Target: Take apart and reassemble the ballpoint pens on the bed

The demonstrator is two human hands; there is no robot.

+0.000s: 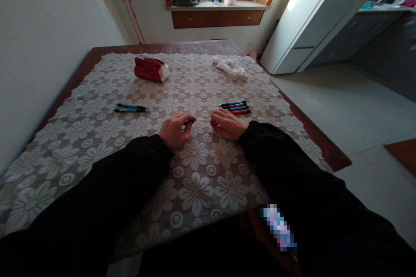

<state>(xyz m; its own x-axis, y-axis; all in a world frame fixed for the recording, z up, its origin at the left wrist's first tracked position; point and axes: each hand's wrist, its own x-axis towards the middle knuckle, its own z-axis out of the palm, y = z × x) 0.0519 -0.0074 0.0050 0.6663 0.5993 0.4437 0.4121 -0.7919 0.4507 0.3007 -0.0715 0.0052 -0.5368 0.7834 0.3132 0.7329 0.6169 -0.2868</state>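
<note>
My left hand (177,130) is closed, thumb and fingers pinching a small dark piece (189,121) that looks like part of a pen. Facing it, my right hand (227,124) is closed around a small red piece (214,125), mostly hidden by the fingers. A thin pale rod (202,119), like a pen refill, spans the gap between both hands just above the tablecloth. Just beyond my right hand lie several pens (233,104), black with blue or red. Two blue-and-black pens (131,106) lie side by side to the left of my left hand.
A flower-patterned lace cloth (196,192) covers the wooden table (334,156). Farther back lie a red packet (151,69) and a crumpled white plastic bag (231,68). A pixelated patch (278,227) shows below the near edge. A white fridge (302,17) stands at the right.
</note>
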